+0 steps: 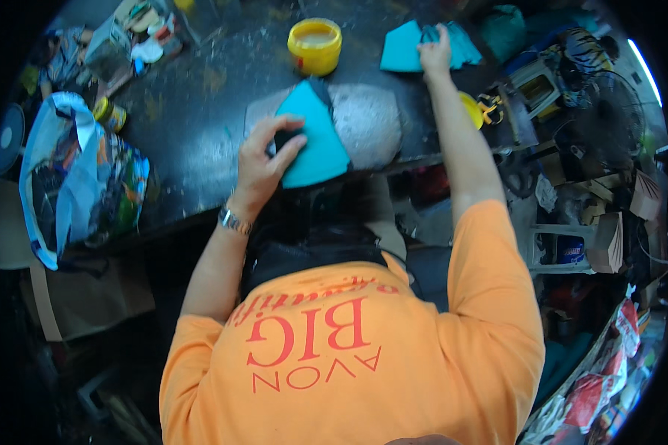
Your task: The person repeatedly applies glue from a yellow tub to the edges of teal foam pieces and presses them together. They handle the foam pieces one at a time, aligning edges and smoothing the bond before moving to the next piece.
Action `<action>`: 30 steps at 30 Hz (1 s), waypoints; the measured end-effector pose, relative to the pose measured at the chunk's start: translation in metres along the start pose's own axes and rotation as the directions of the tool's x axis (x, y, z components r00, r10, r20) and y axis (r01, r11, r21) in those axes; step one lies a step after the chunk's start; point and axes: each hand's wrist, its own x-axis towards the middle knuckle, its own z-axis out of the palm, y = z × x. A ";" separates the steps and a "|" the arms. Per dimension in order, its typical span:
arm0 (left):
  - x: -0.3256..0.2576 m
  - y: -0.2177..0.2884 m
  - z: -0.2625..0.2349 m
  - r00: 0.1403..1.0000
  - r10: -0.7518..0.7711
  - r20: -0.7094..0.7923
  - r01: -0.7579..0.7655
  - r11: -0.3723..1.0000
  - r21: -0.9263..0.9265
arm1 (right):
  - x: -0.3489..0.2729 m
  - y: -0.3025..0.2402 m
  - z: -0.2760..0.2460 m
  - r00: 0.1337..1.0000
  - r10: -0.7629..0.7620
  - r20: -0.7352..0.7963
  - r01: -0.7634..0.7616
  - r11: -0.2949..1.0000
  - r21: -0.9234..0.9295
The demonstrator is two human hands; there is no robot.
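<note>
A teal, flat, tapered piece [313, 144] with a dark strip at its far end lies over a grey slab, its near edge reaching the table's front edge. My left hand [263, 156], with a watch on the wrist, rests at the piece's left side. Its thumb and forefinger are apart, their tips on the teal surface. Farther off to the right, my right hand [436, 55] reaches onto a fanned pile of similar teal pieces [402, 50]. The forefinger is stretched out and the thumb stands apart from it; the other fingers are partly hidden.
The grey slab [367, 126] lies on the dark table [178, 141]. A yellow tub [314, 52] of pale contents stands behind it. A blue-edged bag [70, 182] sits at left, beside a yellow jar [110, 114]. A yellow lid [470, 110] and a fan [608, 119] are at right.
</note>
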 end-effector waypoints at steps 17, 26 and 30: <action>0.003 0.015 -0.019 0.967 0.082 0.240 -0.100 0.993 0.061 | -0.108 -0.138 -0.089 0.978 0.019 0.209 -0.117 0.876 0.467; 0.009 0.020 -0.029 0.942 0.071 0.328 -0.103 0.991 0.082 | -0.184 -0.202 -0.143 0.939 0.121 0.323 -0.327 0.612 0.720; 0.008 0.011 -0.032 0.961 0.147 0.234 -0.158 0.987 0.029 | -0.224 -0.218 -0.161 0.919 -0.097 0.383 -0.317 0.398 0.861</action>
